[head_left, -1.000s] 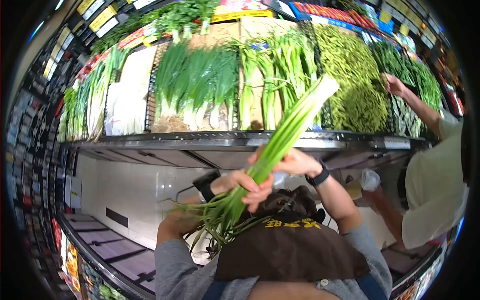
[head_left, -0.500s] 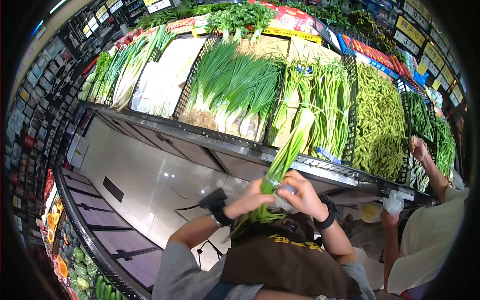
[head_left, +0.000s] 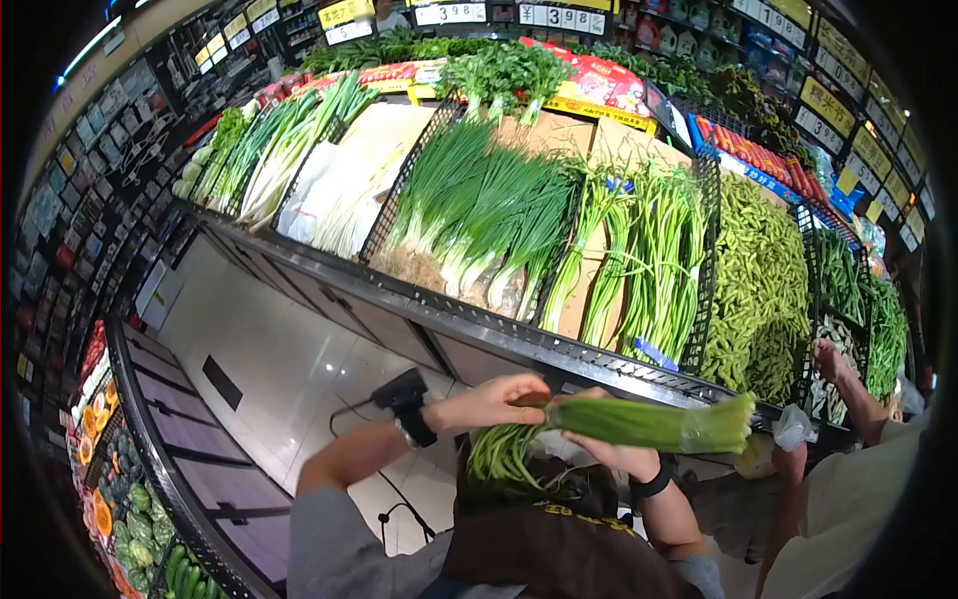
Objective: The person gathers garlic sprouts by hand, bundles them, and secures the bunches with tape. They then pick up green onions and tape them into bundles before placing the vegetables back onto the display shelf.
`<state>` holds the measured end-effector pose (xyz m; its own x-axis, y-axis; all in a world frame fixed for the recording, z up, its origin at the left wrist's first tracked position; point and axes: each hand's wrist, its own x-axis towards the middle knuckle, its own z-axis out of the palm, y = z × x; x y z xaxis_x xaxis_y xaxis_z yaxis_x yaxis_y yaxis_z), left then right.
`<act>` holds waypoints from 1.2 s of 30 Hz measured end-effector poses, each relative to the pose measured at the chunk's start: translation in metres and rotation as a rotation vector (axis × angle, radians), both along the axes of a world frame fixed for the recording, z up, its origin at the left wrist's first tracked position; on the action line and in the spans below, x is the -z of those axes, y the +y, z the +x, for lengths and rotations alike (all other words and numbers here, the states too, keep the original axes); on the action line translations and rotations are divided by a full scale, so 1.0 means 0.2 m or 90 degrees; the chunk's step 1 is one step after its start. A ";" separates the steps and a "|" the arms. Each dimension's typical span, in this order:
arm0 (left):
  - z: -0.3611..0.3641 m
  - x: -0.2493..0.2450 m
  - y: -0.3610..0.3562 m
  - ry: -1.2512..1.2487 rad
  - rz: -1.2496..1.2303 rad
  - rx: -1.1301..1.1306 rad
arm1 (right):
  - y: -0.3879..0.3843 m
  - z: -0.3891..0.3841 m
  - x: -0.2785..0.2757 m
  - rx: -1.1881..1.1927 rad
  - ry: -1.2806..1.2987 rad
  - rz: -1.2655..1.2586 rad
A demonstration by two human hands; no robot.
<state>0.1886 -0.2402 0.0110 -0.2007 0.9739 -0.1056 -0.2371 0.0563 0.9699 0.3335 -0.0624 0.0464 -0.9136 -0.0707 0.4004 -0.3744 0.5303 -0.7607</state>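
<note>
A bundle of garlic scapes [head_left: 649, 421] lies sideways in front of my body, pale cut ends to the right with a clear wrap near them. Its thin tips [head_left: 509, 454] droop at the left, over my brown apron [head_left: 559, 549]. My right hand [head_left: 621, 456] is closed around the bundle from below, near its middle. At the bundle's narrow, bound part, my left hand [head_left: 491, 402] pinches with thumb and fingers; what exactly lies between those fingertips is partly hidden. More garlic scapes [head_left: 664, 265] lie in the black crate ahead.
Spring onions [head_left: 479, 215] fill the crate left of the scapes; green pods [head_left: 753, 290] are heaped to the right. The stand's metal edge [head_left: 469, 324] runs just beyond my hands. Another person's hand [head_left: 834, 361] reaches in at right; their other hand holds a plastic bag [head_left: 793, 429].
The bundle has turned from pointing away at the crate to lying sideways, cut ends right. My right hand has moved under its middle; my left hand stays at the bound part.
</note>
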 end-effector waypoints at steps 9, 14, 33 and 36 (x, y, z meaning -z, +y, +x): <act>0.31 0.10 0.23 0.057 -0.092 -0.045 | 0.14 0.03 -0.13 0.134 -0.158 0.213; 0.17 -0.19 0.12 -0.107 -0.096 0.288 | 0.19 0.09 0.02 -0.120 -0.306 -0.269; 0.22 -0.09 0.16 0.070 -0.061 -0.168 | 0.06 0.00 0.00 0.049 -0.092 0.023; 0.21 -0.25 0.16 0.104 -0.084 -0.201 | 0.12 0.01 0.07 0.166 -0.045 0.061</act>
